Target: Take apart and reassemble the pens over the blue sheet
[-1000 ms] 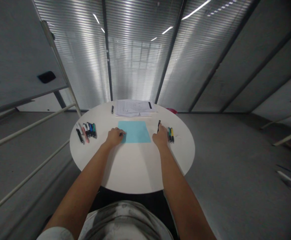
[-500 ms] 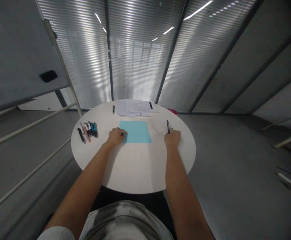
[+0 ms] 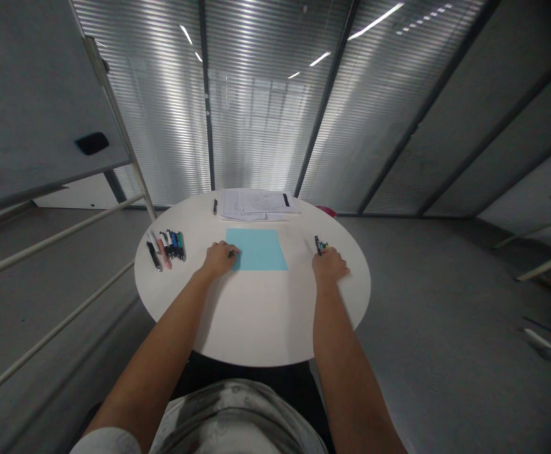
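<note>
My left hand (image 3: 219, 257) rests at the left edge of a light blue sheet (image 3: 260, 250), its fingers closed round a small dark object that I cannot make out. To the right of the sheet, my right hand (image 3: 330, 263) is over the white round table (image 3: 256, 315), with a dark pen (image 3: 318, 244) at its fingertips. Something small and yellowish shows beside that pen, partly hidden by the fingers. Several pens and markers (image 3: 171, 244) lie side by side at the table's left.
A stack of papers (image 3: 254, 205) lies at the table's far edge, with a dark pen (image 3: 215, 207) left of it. A whiteboard on a white metal frame (image 3: 58, 244) stands at the left. Behind the table is a glass wall with blinds (image 3: 261, 126).
My right hand has turned and its fingers have spread a little to the right. The pen's tip end sits slightly lower. My left hand has not moved.
</note>
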`<state>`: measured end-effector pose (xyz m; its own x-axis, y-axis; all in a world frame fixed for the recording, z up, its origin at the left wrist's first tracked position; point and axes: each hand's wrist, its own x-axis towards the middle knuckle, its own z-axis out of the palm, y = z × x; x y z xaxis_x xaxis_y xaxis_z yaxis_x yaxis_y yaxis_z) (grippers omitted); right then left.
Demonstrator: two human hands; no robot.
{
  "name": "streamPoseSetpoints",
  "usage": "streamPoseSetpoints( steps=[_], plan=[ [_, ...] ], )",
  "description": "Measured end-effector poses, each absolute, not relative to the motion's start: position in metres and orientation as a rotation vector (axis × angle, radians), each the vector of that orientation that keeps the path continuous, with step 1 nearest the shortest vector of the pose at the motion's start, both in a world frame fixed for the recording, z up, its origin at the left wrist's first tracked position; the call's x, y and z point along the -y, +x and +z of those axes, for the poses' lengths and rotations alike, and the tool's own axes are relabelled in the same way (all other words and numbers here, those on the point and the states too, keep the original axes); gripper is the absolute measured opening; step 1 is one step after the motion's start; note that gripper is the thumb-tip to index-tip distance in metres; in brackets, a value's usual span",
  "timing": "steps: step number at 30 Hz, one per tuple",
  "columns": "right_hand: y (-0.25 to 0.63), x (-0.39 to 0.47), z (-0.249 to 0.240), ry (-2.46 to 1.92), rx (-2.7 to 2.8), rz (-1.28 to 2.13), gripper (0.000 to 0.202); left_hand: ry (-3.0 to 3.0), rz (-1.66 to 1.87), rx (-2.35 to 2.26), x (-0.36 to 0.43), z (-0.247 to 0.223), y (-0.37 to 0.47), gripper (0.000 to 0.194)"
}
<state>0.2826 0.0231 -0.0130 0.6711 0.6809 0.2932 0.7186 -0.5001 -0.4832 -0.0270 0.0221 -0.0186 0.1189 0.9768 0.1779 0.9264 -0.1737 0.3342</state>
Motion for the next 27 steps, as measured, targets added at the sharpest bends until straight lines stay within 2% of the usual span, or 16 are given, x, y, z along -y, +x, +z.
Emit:
streamPoseSetpoints(
  steps=[14,17,20,23,27],
  plan=[
    [0.275,-0.020,-0.006,-2.165,1.143,-0.147,0.026,2.260,0.565,-1.918,-0.027,-0.026,-0.028,0.033],
    [0.249,-0.018,-0.002,-1.915,1.386,-0.129,0.033,2.267,0.591,-1.910,-0.028,-0.027,-0.028,0.033],
    [0.220,-0.014,-0.005,-1.714,1.774,0.027,0.034,2.272,0.629,-1.896,-0.028,-0.028,-0.028,0.032],
    [0.204,-0.009,-0.010,-1.700,2.082,0.147,0.024,2.259,0.655,-1.892,-0.029,-0.029,-0.028,0.032],
    [0.205,-0.008,-0.014,-1.724,2.147,0.177,0.025,2.257,0.663,-1.879,-0.029,-0.029,-0.027,0.031]
  ],
)
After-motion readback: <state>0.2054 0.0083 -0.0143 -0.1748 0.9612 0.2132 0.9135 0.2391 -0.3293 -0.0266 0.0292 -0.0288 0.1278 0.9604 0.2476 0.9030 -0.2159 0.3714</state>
